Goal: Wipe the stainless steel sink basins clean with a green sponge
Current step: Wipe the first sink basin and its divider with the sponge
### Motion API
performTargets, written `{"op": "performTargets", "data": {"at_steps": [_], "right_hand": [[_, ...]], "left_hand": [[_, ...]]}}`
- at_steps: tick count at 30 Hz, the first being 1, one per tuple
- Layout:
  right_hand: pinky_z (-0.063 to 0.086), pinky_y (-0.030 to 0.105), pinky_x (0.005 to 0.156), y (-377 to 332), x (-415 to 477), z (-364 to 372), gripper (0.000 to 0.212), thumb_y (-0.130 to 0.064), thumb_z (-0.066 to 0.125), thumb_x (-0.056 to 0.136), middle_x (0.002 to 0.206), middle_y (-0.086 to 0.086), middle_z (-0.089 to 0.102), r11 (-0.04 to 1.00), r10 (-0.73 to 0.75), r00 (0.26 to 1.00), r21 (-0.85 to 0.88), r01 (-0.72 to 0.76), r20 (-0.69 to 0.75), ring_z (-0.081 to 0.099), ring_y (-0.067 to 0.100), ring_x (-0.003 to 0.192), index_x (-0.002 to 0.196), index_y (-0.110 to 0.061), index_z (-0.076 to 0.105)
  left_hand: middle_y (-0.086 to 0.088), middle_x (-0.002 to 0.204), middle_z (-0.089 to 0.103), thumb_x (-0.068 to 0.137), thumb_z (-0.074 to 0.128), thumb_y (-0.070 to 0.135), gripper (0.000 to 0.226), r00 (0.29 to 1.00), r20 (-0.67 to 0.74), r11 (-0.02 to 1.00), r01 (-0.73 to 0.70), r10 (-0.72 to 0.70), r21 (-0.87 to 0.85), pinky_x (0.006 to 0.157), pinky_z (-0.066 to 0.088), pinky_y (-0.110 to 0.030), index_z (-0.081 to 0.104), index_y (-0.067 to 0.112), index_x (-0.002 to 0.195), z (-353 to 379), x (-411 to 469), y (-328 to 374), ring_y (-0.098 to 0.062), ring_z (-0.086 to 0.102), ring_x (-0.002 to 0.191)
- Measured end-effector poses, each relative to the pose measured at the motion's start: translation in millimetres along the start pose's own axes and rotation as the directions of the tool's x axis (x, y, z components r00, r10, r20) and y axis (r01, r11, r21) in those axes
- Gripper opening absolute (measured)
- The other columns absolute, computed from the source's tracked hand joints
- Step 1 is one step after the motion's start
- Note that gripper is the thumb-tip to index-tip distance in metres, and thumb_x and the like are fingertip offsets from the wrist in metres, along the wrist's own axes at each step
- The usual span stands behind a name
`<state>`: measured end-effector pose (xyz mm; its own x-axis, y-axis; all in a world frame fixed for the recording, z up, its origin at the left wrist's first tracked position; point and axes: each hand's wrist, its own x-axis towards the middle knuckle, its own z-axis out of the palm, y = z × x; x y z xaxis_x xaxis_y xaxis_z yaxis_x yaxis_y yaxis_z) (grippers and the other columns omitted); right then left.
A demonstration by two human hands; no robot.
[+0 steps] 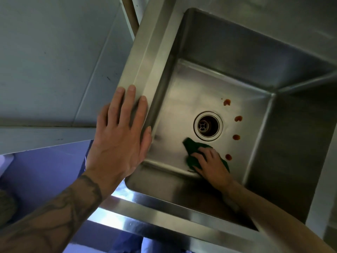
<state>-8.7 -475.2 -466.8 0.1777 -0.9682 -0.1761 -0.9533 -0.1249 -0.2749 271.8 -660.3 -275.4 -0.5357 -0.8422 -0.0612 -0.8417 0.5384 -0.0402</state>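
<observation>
I see the sponge (191,148) as a thin, flat, dark green pad, its edges smeared by blur. It lies on the floor of the sink (145,57) basin, just on the near side of the drain (207,126), with one corner almost at the drain's ring. The right hand (212,165) is on top of it. Its fingers (202,152) are bent down over the pad and the thumb sits at its near edge, holding it against the steel. Green shows on both sides of that hand.

The sponge's right end lies close to the lowest of four red-brown spots (236,137), which curve around the drain's right side.

The left hand (120,139) is well apart from the sponge, laid flat on the sink's left rim with straight fingers and holding nothing. Its thumb edge hangs over the rim's inner lip.
</observation>
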Motion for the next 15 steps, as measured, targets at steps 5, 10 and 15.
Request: {"op": "performTargets", "data": {"at_steps": [5,10,15], "right_hand": [[0.058,0.054,0.088,11,-5,-4,0.071,-0.026,0.095,0.07,0.127,0.024,0.062,0.989,0.11,0.993,-0.097,-0.112,-0.029,0.059,0.042,0.11,0.128,-0.008,0.059],[0.055,0.052,0.094,-18,40,12,0.058,-0.029,0.081,0.085,0.132,0.023,0.059,0.998,0.069,0.996,-0.008,-0.069,-0.051,0.058,0.04,0.113,0.133,-0.009,0.057],[0.055,0.057,0.099,26,-22,-5,0.064,-0.021,0.087,0.081,0.137,0.02,0.051,0.99,0.14,0.989,-0.013,-0.141,-0.049,0.044,0.037,0.123,0.134,-0.012,0.053]], "left_hand": [[-0.028,0.173,0.013,0.114,0.027,0.044,0.066,1.0,0.001,1.0,-0.01,0.01,-0.008,0.119,0.032,-0.061,0.025,0.001,0.165,2,0,-1,-0.048,0.018,0.16],[-0.028,0.173,0.013,0.114,0.025,0.044,0.067,1.0,0.004,1.0,-0.004,0.004,-0.008,0.118,0.033,-0.061,0.024,0.001,0.165,3,-2,0,-0.047,0.018,0.16],[-0.029,0.173,0.013,0.114,0.025,0.043,0.066,1.0,-0.012,1.0,-0.007,0.007,-0.005,0.118,0.031,-0.06,0.025,0.001,0.164,2,-2,-1,-0.047,0.018,0.16]]}}
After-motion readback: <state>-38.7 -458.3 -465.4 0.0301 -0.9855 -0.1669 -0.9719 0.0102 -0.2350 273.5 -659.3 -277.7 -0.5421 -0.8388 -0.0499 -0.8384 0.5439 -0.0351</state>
